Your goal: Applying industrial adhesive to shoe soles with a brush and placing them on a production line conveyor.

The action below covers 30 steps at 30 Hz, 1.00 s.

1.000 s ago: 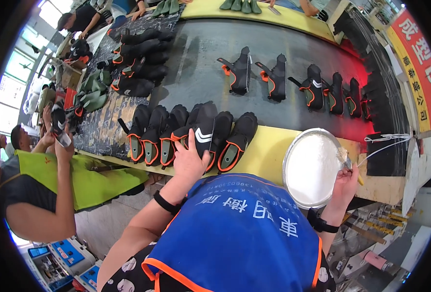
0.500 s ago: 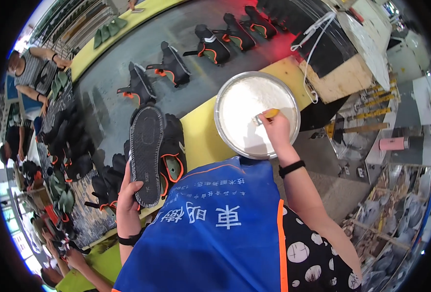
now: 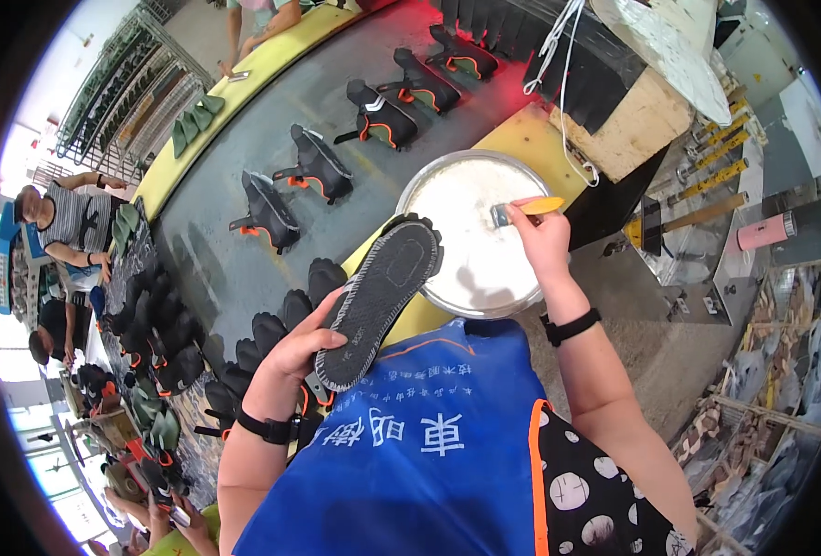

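Note:
My left hand [image 3: 301, 350] grips a black shoe [image 3: 384, 298] from its side, thumb on the stitched underside, which faces up. The shoe's one end comes close to the left rim of a round metal basin [image 3: 414, 179]. White liquid or paste [image 3: 461, 204] fills the basin. Over it, my right hand [image 3: 547, 248] pinches a brush [image 3: 542, 206] with a yellow handle. The brush's blunt grey end points left, just above the white surface; whether it touches cannot be told. Several black shoes [image 3: 248, 352] with orange edging stand behind my left hand.
Black-and-orange shoes [image 3: 376, 116] lie spaced along a grey conveyor belt [image 3: 234, 148] with yellow borders. A white cord [image 3: 568, 120] hangs by a dark machine at upper right. Co-workers [image 3: 81, 218] stand along the left side. A pink cylinder [image 3: 764, 232] sits on the right.
My left hand has brought the shoe rightward and tilted it toward the basin. The brush has turned, its handle now pointing right. Shoes on the belt appear shifted left and down as the view moved.

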{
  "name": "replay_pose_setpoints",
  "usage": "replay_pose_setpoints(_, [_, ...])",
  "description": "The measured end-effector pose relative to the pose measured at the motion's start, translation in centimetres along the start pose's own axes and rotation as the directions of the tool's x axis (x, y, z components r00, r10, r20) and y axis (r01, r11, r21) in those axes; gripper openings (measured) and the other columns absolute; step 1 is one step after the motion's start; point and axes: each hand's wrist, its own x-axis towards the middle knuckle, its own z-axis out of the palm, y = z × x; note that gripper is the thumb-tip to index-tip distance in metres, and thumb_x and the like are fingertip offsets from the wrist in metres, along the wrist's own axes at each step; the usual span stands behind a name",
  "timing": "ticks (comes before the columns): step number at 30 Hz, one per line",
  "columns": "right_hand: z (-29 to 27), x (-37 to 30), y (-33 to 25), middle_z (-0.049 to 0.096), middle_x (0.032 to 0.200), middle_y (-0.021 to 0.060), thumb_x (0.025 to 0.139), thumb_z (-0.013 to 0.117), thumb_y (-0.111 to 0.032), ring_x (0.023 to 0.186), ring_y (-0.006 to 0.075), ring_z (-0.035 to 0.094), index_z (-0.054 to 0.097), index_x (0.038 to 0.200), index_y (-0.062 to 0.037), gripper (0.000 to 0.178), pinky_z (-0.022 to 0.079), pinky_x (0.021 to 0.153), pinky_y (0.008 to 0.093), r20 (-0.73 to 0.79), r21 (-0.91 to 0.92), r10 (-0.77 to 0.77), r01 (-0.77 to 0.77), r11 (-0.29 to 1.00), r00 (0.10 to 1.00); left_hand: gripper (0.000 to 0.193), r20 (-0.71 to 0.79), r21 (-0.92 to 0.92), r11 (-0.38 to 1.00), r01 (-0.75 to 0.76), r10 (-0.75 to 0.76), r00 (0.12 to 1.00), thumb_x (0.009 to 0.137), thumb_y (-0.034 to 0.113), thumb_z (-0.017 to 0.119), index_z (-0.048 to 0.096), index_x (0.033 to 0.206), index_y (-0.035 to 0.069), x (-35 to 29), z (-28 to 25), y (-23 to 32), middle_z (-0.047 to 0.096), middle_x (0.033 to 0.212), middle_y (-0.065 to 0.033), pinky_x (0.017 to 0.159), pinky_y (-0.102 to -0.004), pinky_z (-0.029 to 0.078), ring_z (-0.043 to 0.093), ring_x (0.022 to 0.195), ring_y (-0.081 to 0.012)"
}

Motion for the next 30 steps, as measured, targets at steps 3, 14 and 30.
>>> replay_pose_setpoints(3, [-1.3,-1.3,-3.9,0.072,0.086,0.0062,0.085,0.077,-0.005,0.08,0.0166,0.067,0.073,0.095,-0.0026,0.011,0.052,0.075,0.0284,0.121,0.241,-0.283,0.248,0.938,0.952,0.091,0.059,0.11,0.989,0.095,-0.102,0.993,0.074,0.015,0.065,0.027,0.156,0.003,0.9,0.7,1.1,0.052,0.141,-0.0152,0.106,-0.0354,0.045,0.054,0.127,-0.0233])
replay_pose_setpoints(14, [0.0,-1.9,-8.3,0.07,0.088,0.0001,0.081,0.079,-0.021,0.087,0.0199,0.066,0.073,0.089,-0.0149,0.011,0.044,0.082,0.0338,0.43,0.171,-0.63,0.627,0.76,0.647,0.093,0.103,0.166,0.976,0.139,-0.157,0.982,0.073,0.013,0.065,0.025,0.156,0.002,1.6,1.0,2.0,0.055,0.136,-0.0158,0.104,-0.0337,0.047,0.059,0.122,-0.0235])
replay_pose_setpoints(30, [2.2,-2.3,-7.6,0.065,0.079,0.0072,0.087,0.074,-0.009,0.069,0.0159,0.064,0.066,0.088,-0.003,0.01,0.05,0.063,0.0276,0.278,-0.083,-0.169,0.199,0.976,0.946,0.097,0.133,0.037,0.998,0.06,-0.064,0.989,0.07,0.023,0.069,0.028,0.156,0.003,-0.6,-1.4,0.0,0.049,0.144,-0.0135,0.112,-0.0333,0.037,0.051,0.131,-0.0221])
